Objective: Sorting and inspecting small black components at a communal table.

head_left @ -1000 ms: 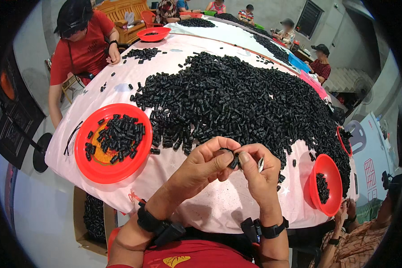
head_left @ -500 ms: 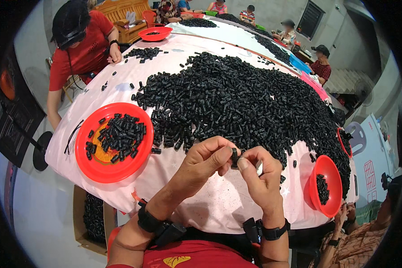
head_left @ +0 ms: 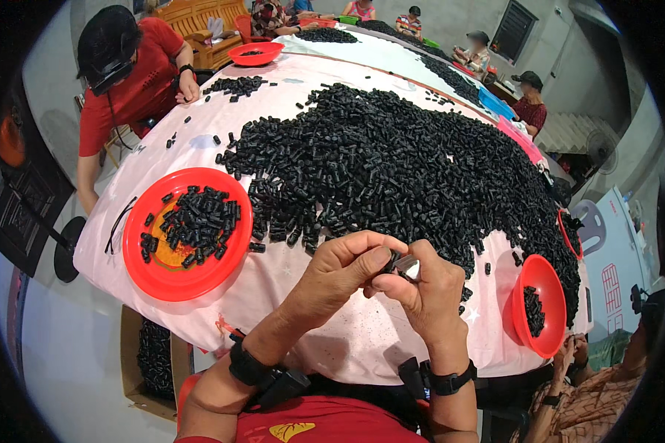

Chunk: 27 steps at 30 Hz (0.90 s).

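Pink-clothed table heaped with black parts, left hand and right hand — fingers pinched together — gripping one small part

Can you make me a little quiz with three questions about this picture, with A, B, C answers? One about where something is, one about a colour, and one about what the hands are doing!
1. Where is the red plate with black pieces on it?
A. to the left of the hands
B. under the table
C. on a chair

2. What colour is the big pile of small pieces on the table?
A. white
B. black
C. yellow

3. What are the left hand and right hand doing?
A. lying flat on the table
B. waving in the air
C. pinching a small black piece together

Answers: 1 A, the plate sits on the table, left of the hands. 2 B, the whole heap is black. 3 C, both hands' fingertips meet in a grip on one piece.
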Each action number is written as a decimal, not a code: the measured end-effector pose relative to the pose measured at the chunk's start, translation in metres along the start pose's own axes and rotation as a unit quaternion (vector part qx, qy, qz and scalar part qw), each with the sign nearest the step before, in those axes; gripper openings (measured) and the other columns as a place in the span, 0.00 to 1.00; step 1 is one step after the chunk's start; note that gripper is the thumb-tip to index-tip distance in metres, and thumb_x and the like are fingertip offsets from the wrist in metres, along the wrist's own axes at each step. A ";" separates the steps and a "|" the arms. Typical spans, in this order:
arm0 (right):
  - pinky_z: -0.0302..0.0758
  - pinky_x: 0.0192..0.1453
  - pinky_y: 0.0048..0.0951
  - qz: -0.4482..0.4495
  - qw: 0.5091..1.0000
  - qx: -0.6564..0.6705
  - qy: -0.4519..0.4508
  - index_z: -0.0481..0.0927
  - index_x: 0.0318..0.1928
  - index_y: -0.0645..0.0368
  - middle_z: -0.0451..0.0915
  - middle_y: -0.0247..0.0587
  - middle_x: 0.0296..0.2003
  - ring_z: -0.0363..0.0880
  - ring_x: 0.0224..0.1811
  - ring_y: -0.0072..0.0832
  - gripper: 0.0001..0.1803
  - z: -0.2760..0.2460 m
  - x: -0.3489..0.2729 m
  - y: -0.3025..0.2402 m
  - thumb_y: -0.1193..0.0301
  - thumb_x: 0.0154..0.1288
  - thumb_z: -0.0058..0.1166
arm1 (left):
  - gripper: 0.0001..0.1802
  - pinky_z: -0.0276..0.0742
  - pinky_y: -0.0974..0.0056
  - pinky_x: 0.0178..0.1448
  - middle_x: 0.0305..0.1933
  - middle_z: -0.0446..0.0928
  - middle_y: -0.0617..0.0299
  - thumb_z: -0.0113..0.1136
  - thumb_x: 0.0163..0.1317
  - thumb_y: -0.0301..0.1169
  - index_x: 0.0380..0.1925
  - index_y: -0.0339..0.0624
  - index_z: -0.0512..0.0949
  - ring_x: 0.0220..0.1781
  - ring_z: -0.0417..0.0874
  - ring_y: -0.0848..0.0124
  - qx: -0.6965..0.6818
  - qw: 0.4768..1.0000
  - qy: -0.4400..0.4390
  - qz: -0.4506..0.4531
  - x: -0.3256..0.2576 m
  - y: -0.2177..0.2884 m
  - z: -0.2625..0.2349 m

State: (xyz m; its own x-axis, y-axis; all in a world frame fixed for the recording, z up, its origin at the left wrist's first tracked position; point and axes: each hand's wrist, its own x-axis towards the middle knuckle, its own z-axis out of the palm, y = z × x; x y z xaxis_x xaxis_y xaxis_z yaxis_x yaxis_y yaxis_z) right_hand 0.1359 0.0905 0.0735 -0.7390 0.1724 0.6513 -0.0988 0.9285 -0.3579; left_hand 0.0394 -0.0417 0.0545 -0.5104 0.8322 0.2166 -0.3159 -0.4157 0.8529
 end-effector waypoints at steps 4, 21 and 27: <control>0.68 0.17 0.28 -0.013 1.000 -0.024 0.005 0.72 0.25 0.56 0.73 0.36 0.15 0.75 0.14 0.30 0.28 -0.003 0.002 0.000 0.42 0.50 0.61 | 0.13 0.69 0.78 0.32 0.30 0.76 0.73 0.54 0.69 0.36 0.46 0.41 0.79 0.28 0.71 0.86 0.014 1.000 0.008 -0.003 -0.001 0.002 -0.002; 0.67 0.16 0.28 -0.011 0.999 -0.043 0.004 0.70 0.20 0.55 0.71 0.35 0.12 0.73 0.13 0.30 0.31 0.001 -0.001 0.003 0.38 0.49 0.58 | 0.13 0.68 0.78 0.32 0.29 0.76 0.74 0.55 0.69 0.35 0.46 0.40 0.79 0.29 0.71 0.86 0.029 1.000 -0.007 0.001 0.000 -0.001 -0.004; 0.67 0.16 0.28 -0.023 0.998 -0.051 0.013 0.69 0.20 0.54 0.69 0.34 0.11 0.72 0.12 0.29 0.31 0.003 -0.001 0.004 0.38 0.48 0.58 | 0.12 0.68 0.79 0.32 0.29 0.75 0.73 0.55 0.68 0.35 0.45 0.40 0.79 0.28 0.71 0.86 0.026 1.000 -0.006 -0.003 0.000 0.000 -0.005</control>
State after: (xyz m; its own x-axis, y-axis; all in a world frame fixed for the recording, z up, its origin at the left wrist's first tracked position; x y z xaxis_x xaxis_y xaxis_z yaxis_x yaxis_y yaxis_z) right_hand 0.1345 0.0926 0.0694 -0.7170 0.1361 0.6837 -0.0632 0.9640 -0.2581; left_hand 0.0355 -0.0438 0.0523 -0.4987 0.8394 0.2160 -0.2772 -0.3906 0.8778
